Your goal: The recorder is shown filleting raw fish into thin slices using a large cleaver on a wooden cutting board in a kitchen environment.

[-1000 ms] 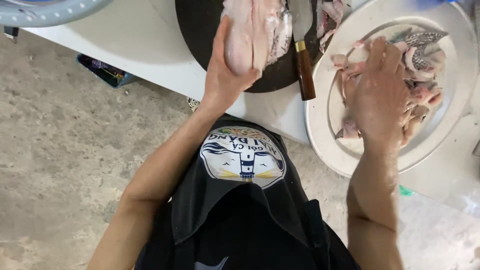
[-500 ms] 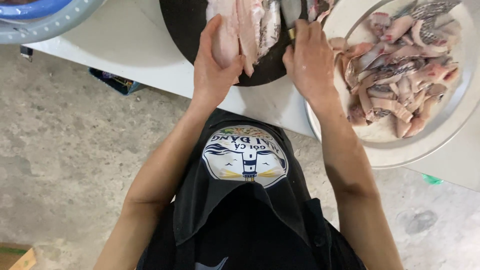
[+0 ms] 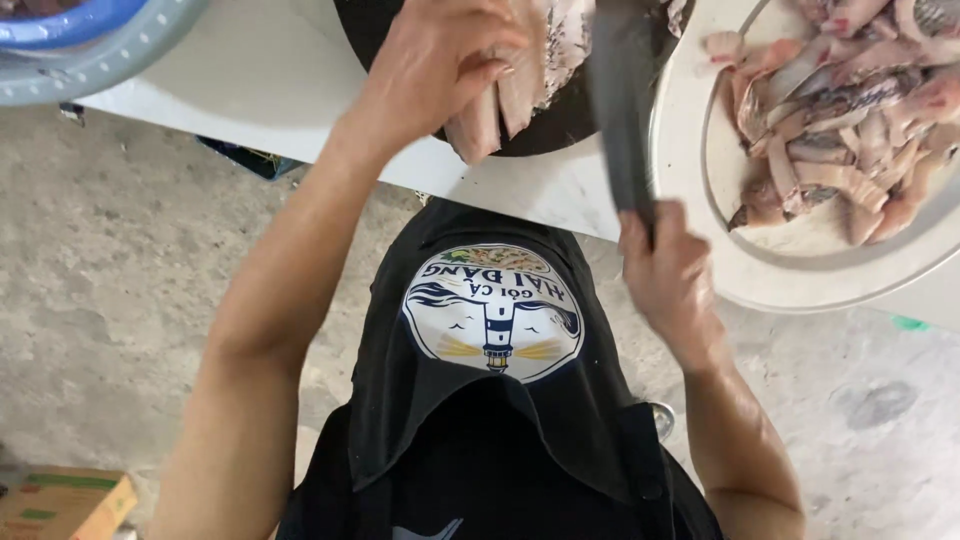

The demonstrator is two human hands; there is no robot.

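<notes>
My left hand [image 3: 440,60] presses down on a pale fish fillet [image 3: 520,85] lying on a dark round cutting board [image 3: 560,125] at the table's edge. My right hand [image 3: 668,275] grips the handle of a large knife [image 3: 620,110], whose dark blade points up over the board just right of the fillet. A white round tray [image 3: 700,170] to the right holds several cut fish pieces [image 3: 850,110].
A blue and grey basin rim [image 3: 90,45] sits at the top left on the white table [image 3: 260,90]. Below is a concrete floor [image 3: 110,300] and a cardboard box [image 3: 60,505] at the bottom left. My black apron with a round printed patch [image 3: 490,315] fills the middle.
My right hand left the tray of fish pieces, took the knife by its handle and drew back toward me. The left hand stayed on the fillet.
</notes>
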